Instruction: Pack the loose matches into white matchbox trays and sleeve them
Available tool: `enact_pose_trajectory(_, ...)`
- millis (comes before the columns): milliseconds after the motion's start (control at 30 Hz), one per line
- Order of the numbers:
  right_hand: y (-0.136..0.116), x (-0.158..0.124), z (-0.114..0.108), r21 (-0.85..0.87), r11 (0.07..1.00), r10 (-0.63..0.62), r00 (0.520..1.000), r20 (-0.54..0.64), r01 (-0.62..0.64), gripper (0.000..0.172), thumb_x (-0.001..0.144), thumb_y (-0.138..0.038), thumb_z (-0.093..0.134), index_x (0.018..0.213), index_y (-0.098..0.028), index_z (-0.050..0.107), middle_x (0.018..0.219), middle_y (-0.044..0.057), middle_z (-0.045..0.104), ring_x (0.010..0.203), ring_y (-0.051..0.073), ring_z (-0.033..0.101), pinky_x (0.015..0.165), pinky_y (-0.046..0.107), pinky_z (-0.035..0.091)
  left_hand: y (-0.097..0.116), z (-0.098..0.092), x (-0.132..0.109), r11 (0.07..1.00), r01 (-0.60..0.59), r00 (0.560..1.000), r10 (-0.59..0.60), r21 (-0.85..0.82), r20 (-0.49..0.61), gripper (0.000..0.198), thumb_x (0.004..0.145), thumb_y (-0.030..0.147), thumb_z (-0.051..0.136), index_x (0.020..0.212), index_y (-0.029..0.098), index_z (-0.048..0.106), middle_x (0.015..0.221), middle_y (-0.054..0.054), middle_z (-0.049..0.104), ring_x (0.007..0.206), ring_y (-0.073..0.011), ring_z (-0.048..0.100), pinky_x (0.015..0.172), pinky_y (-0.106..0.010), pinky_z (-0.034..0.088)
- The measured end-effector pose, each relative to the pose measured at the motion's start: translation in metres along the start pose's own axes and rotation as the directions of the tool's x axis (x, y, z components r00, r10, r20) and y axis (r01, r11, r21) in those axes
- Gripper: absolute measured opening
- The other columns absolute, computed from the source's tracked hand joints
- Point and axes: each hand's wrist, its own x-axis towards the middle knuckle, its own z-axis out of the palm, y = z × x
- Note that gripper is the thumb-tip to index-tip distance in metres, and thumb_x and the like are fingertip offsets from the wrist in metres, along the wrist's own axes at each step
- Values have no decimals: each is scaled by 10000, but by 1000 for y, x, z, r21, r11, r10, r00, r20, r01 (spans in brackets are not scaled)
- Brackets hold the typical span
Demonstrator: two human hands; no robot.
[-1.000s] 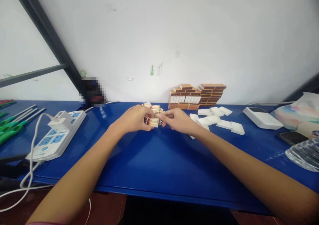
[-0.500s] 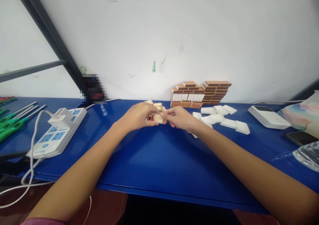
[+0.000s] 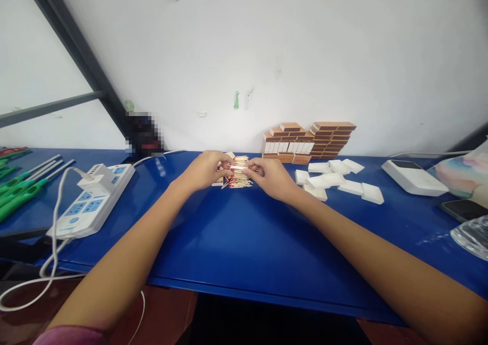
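Observation:
My left hand [image 3: 206, 170] and my right hand [image 3: 268, 177] meet at the back middle of the blue table [image 3: 244, 243]. Together they pinch a small bundle of matches [image 3: 237, 168] just above a loose pile of matches [image 3: 240, 179] lying on the table. Fingers of both hands are closed round the ends of the bundle. To the right of my right hand lie several white inner trays of matchboxes [image 3: 339, 182]. Behind them, against the wall, stands a stack of brown matchboxes [image 3: 308, 141].
A white power strip [image 3: 89, 205] with a plugged-in cable lies at the left, with green-handled tools [image 3: 23, 187] beyond it. At the right are a white device [image 3: 414, 178], a dark phone [image 3: 463, 210] and clear plastic [image 3: 470, 235]. A dark metal frame [image 3: 76, 55] leans at the left wall.
Both hands moved slightly away from me, toward the wall, and now hold the bundle over the pile of matches. The head view shifted a little.

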Motion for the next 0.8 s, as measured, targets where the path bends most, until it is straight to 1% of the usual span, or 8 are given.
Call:
enact_pose_trajectory(267,3,-9,4,-223,951,-216,976,10,212,204,1023,-334,604,1032,-171,727,919,82,742,786,199,633,703,310,408,0,-6,-2,998,-1,1000,2,-64,10,150,763,188,859,876,179,761,856,-8,710,679,-118,535,681,-264,384)
enact_pose_trajectory(400,1,-12,4,-482,806,-369,928,44,343,308,1086,-355,496,1120,-153,725,989,108,768,828,202,676,680,311,420,0,-17,-4,996,51,998,-48,-66,51,230,708,265,895,846,177,733,732,23,622,648,-115,489,608,-260,333)
enact_pose_trajectory(467,-3,-13,1,-572,732,-413,909,58,369,339,1104,-351,453,1162,-155,723,996,103,778,824,197,688,657,312,423,-1,-25,-7,991,99,989,-89,-85,118,303,678,361,915,805,178,708,633,49,522,595,-108,432,562,-265,283)
enact_pose_trajectory(533,-8,-14,-5,-608,703,-423,904,60,370,375,1114,-361,420,1166,-156,730,983,101,784,830,200,698,648,315,430,-3,-34,-10,985,134,958,-102,-104,266,341,652,428,916,786,186,717,596,58,471,563,-106,399,545,-271,261)
enact_pose_trajectory(633,-9,-16,-24,-591,738,-380,924,35,326,383,1106,-383,428,1143,-166,741,984,104,786,867,215,708,672,321,454,-6,-41,-13,986,139,860,-75,-89,505,312,632,405,903,834,211,765,609,59,462,550,-109,405,546,-273,270)
enact_pose_trajectory(700,-2,-17,-46,-549,804,-281,960,-12,229,296,1058,-374,522,1106,-190,749,976,90,783,854,221,707,680,326,461,-6,-40,-14,988,132,822,-65,-78,566,300,628,377,892,862,223,782,618,62,441,550,-110,397,550,-273,269)
enact_pose_trajectory(767,11,-19,-74,-496,868,-74,991,-115,8,215,984,-363,619,1018,-208,765,871,65,768,764,219,690,658,333,450,-5,-36,-13,991,113,815,-50,-75,578,287,634,371,885,865,226,795,616,63,408,549,-109,365,555,-277,256)
enact_pose_trajectory(800,19,-21,-89,-473,873,51,986,-158,-121,207,960,-376,644,951,-212,771,820,64,757,738,225,682,658,345,445,-4,-33,-13,992,101,814,-42,-70,580,281,639,373,882,867,229,803,614,62,401,549,-109,349,558,-281,248)
